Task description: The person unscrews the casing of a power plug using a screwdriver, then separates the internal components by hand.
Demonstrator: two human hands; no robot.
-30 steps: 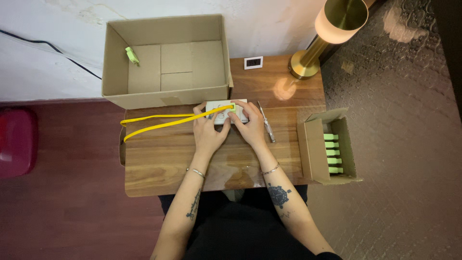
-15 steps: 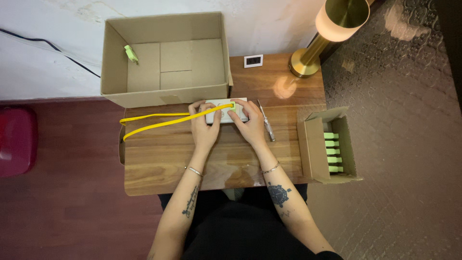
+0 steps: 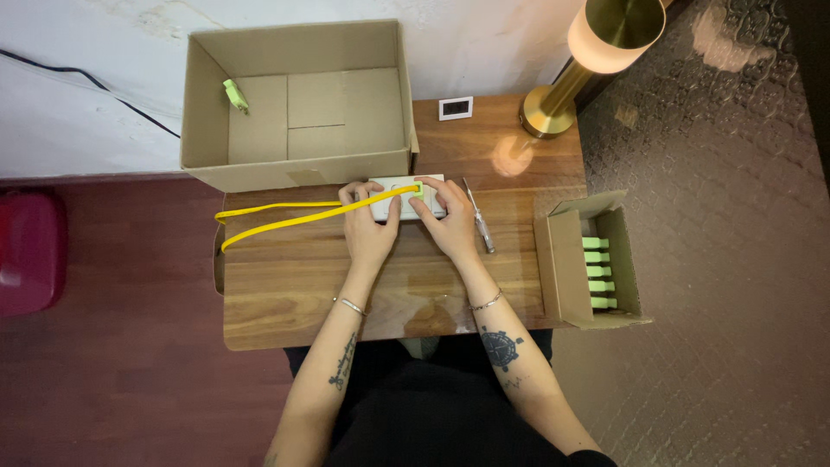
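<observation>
Leftmost, a red container (image 3: 26, 251) is standing on the floor beside the desk (image 3: 285, 294); a dark cable (image 3: 78, 82) is running along the white wall. A large open cardboard box (image 3: 294, 169) is sitting at the desk's back left edge, holding one small green piece (image 3: 233, 93) in its left corner. A yellow cable (image 3: 285, 216) is looping across the desk from the left edge to the white power strip (image 3: 406, 195), which is lying just in front of the box.

The left hand (image 3: 370, 229) is pressing down on the strip's left part, its grip flat and loosely closed over the casing; the right hand (image 3: 445, 220) is resting on the strip's right part, fingertips on top, not wrapped around it.

Risk, as a judgement: the yellow cable is trailing over the desk edge, so a snag could be dragging the strip from under the fingers; the screwdriver (image 3: 478, 227), lying just beside the right hand, could be rolling off if nudged.

A small white rectangular tag (image 3: 456, 107) with a dark border is standing behind the strip; a brass lamp (image 3: 605, 43) is glowing at the back right; a smaller open carton (image 3: 571, 259) at the right edge is holding a row of green pieces (image 3: 596, 272).
</observation>
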